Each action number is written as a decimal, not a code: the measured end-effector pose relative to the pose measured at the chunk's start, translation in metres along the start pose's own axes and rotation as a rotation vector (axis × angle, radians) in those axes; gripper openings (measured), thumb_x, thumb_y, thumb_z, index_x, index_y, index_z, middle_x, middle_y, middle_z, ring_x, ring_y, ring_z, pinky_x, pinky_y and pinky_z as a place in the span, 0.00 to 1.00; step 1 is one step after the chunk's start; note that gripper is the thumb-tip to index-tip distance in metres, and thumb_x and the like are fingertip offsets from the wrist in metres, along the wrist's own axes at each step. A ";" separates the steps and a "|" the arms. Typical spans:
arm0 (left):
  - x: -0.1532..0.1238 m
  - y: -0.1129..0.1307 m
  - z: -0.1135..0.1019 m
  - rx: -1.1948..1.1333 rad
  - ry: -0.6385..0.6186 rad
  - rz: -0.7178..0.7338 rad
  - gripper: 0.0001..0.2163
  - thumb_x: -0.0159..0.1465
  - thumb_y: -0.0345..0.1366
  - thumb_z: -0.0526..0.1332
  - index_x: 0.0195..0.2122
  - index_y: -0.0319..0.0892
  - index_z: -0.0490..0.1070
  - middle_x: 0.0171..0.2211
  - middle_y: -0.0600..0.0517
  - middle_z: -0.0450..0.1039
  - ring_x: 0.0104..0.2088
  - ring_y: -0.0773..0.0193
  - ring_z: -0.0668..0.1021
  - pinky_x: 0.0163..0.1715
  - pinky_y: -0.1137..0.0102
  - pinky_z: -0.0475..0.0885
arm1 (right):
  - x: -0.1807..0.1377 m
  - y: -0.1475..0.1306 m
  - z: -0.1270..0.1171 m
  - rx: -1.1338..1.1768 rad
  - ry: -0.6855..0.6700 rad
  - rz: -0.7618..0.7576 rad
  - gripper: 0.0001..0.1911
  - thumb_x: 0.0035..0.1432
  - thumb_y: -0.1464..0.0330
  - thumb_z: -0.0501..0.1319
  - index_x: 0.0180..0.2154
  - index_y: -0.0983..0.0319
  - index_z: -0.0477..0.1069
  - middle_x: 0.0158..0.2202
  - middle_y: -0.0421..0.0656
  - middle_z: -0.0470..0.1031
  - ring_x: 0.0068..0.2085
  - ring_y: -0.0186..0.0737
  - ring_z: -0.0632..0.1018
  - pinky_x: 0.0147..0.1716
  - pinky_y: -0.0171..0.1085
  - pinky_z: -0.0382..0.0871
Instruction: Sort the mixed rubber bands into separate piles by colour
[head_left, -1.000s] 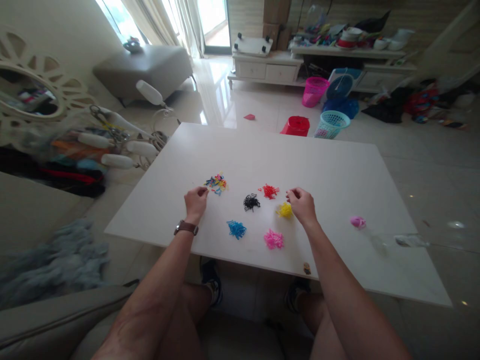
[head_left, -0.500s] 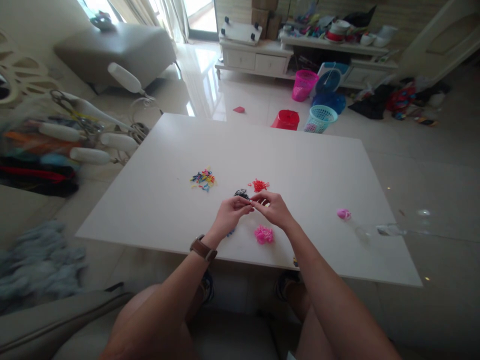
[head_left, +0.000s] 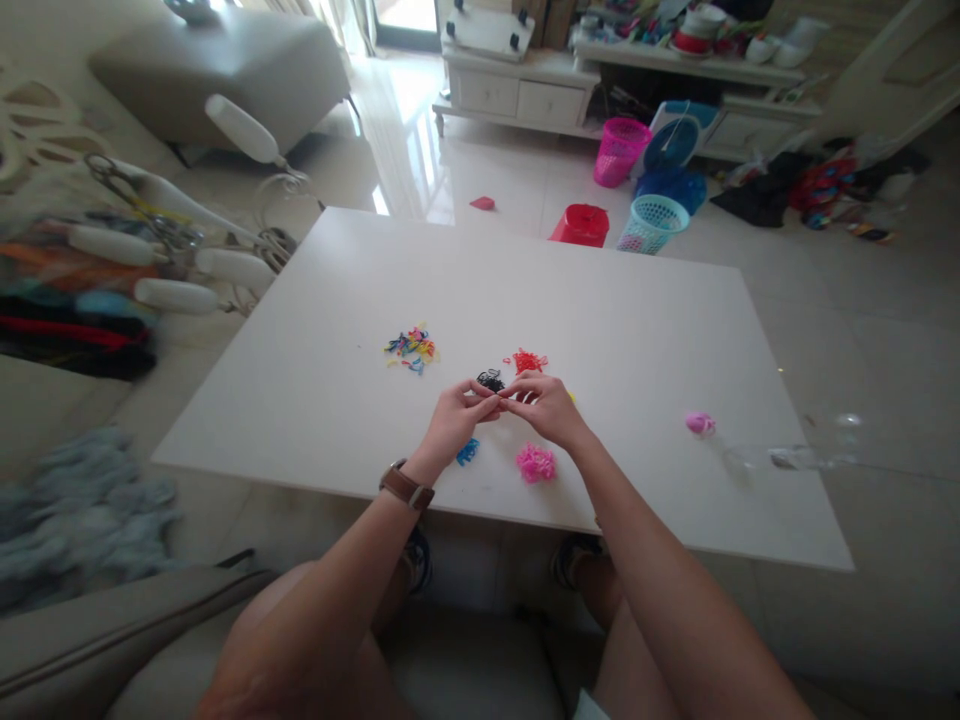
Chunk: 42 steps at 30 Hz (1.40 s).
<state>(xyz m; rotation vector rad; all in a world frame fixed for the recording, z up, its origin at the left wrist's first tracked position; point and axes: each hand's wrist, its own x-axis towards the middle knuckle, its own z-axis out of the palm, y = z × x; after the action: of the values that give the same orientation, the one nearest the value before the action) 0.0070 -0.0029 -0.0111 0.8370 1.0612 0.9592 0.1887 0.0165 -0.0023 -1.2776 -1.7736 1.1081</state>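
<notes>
My left hand and my right hand meet fingertip to fingertip above the white table. Both are pinched closed; whatever lies between the fingertips is too small to make out. Just beyond them is a pile of small black bands, with a red pile to its right, partly behind my right fingers. A small blue pile lies beside my left wrist. Nearer me sits a pink pile. Something yellow peeks out past my right hand. A mixed-colour pile is farther left.
On the table's right are a pink-purple bundle and a clear plastic item. Beyond the far edge stand a red stool-like item and a light blue basket. A lamp with white shades leans near the left edge.
The camera view has tilted down slightly. My hands stay joined at the fingertips, with small finger shifts. More of the blue pile and a bit of yellow now show beside them.
</notes>
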 end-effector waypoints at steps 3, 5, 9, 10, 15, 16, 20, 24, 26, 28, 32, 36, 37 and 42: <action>-0.002 -0.001 0.002 0.009 0.015 0.015 0.19 0.52 0.47 0.75 0.31 0.38 0.72 0.33 0.45 0.83 0.38 0.58 0.84 0.48 0.60 0.78 | -0.002 -0.002 0.002 0.002 0.036 -0.005 0.09 0.56 0.61 0.68 0.34 0.59 0.83 0.33 0.43 0.78 0.28 0.34 0.75 0.29 0.36 0.70; -0.002 -0.001 0.003 0.044 0.034 0.026 0.18 0.52 0.46 0.75 0.31 0.38 0.73 0.32 0.44 0.82 0.38 0.58 0.84 0.47 0.60 0.78 | -0.004 -0.004 0.002 0.010 0.091 0.011 0.08 0.55 0.62 0.68 0.32 0.60 0.82 0.32 0.44 0.79 0.28 0.35 0.75 0.29 0.37 0.70; -0.001 -0.002 0.003 0.113 0.061 0.032 0.16 0.53 0.46 0.74 0.30 0.38 0.75 0.32 0.44 0.82 0.38 0.57 0.84 0.45 0.61 0.77 | -0.005 -0.005 -0.001 0.042 0.200 0.075 0.07 0.54 0.63 0.67 0.31 0.61 0.81 0.31 0.44 0.81 0.30 0.39 0.78 0.32 0.38 0.72; -0.001 -0.001 0.002 0.125 0.066 0.036 0.16 0.53 0.46 0.74 0.30 0.38 0.75 0.31 0.44 0.82 0.37 0.58 0.83 0.45 0.62 0.77 | -0.005 -0.004 -0.004 0.044 0.213 0.088 0.07 0.54 0.64 0.67 0.31 0.61 0.81 0.31 0.44 0.82 0.30 0.39 0.78 0.33 0.38 0.72; 0.005 0.000 -0.006 0.174 0.121 0.075 0.14 0.52 0.43 0.74 0.29 0.39 0.76 0.29 0.48 0.80 0.33 0.62 0.81 0.39 0.67 0.75 | -0.003 0.012 -0.036 -0.115 0.340 0.236 0.08 0.53 0.64 0.67 0.30 0.61 0.81 0.29 0.44 0.82 0.29 0.40 0.78 0.32 0.38 0.72; 0.006 0.001 -0.007 0.168 0.132 0.078 0.13 0.51 0.43 0.74 0.29 0.39 0.76 0.29 0.48 0.80 0.32 0.63 0.80 0.39 0.67 0.74 | -0.003 0.017 -0.044 -0.185 0.350 0.290 0.08 0.53 0.64 0.66 0.30 0.61 0.81 0.28 0.44 0.82 0.29 0.39 0.78 0.32 0.37 0.72; 0.008 0.001 -0.009 0.127 0.168 0.082 0.14 0.49 0.42 0.75 0.29 0.39 0.76 0.28 0.49 0.80 0.32 0.62 0.81 0.38 0.67 0.74 | -0.008 0.033 -0.066 -0.461 0.256 0.395 0.07 0.53 0.68 0.65 0.32 0.59 0.82 0.32 0.42 0.83 0.32 0.39 0.80 0.38 0.36 0.71; 0.008 0.003 -0.009 0.132 0.168 0.093 0.14 0.48 0.41 0.75 0.30 0.39 0.77 0.28 0.48 0.80 0.32 0.62 0.81 0.38 0.67 0.74 | -0.015 0.040 -0.071 -0.593 0.146 0.472 0.08 0.52 0.68 0.65 0.34 0.58 0.83 0.34 0.42 0.84 0.36 0.40 0.81 0.41 0.35 0.71; 0.007 0.003 -0.010 0.121 0.162 0.095 0.14 0.48 0.41 0.76 0.30 0.39 0.77 0.29 0.47 0.80 0.33 0.61 0.81 0.39 0.66 0.74 | -0.018 0.041 -0.071 -0.638 0.120 0.500 0.09 0.53 0.68 0.64 0.35 0.57 0.83 0.36 0.43 0.84 0.39 0.41 0.82 0.42 0.35 0.71; 0.007 0.004 -0.011 0.105 0.161 0.093 0.15 0.48 0.42 0.76 0.30 0.39 0.77 0.29 0.47 0.81 0.33 0.61 0.81 0.39 0.66 0.75 | -0.020 0.043 -0.072 -0.672 0.102 0.520 0.09 0.53 0.69 0.64 0.35 0.57 0.83 0.37 0.43 0.84 0.41 0.43 0.82 0.43 0.35 0.71; 0.006 0.008 -0.012 0.091 0.176 0.091 0.16 0.48 0.42 0.76 0.31 0.38 0.77 0.31 0.46 0.81 0.32 0.61 0.82 0.39 0.66 0.76 | -0.021 0.045 -0.073 -0.704 0.070 0.540 0.11 0.54 0.68 0.63 0.38 0.56 0.83 0.40 0.44 0.84 0.43 0.44 0.82 0.43 0.36 0.71; 0.010 0.013 -0.020 0.113 0.202 0.107 0.15 0.50 0.42 0.75 0.32 0.38 0.76 0.32 0.45 0.82 0.33 0.60 0.83 0.37 0.67 0.76 | -0.020 0.044 -0.073 -0.703 0.084 0.558 0.14 0.55 0.67 0.63 0.42 0.56 0.82 0.39 0.42 0.84 0.41 0.44 0.82 0.42 0.37 0.71; 0.012 0.014 -0.024 0.130 0.214 0.116 0.15 0.50 0.42 0.75 0.33 0.38 0.77 0.33 0.45 0.82 0.32 0.60 0.83 0.37 0.67 0.76 | -0.020 0.043 -0.073 -0.702 0.097 0.559 0.14 0.55 0.67 0.62 0.43 0.56 0.82 0.39 0.42 0.84 0.41 0.44 0.81 0.42 0.37 0.71; 0.025 0.015 -0.050 0.318 0.267 0.149 0.12 0.51 0.39 0.73 0.32 0.37 0.78 0.30 0.46 0.81 0.30 0.59 0.83 0.34 0.67 0.76 | -0.018 0.038 -0.071 -0.683 0.144 0.546 0.14 0.55 0.66 0.62 0.43 0.56 0.81 0.39 0.41 0.83 0.41 0.43 0.81 0.42 0.37 0.70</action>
<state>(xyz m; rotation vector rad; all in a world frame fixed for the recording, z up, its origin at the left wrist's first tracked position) -0.0391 0.0310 -0.0192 1.0801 1.4223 1.0635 0.2709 0.0232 -0.0082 -2.2878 -1.8032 0.6422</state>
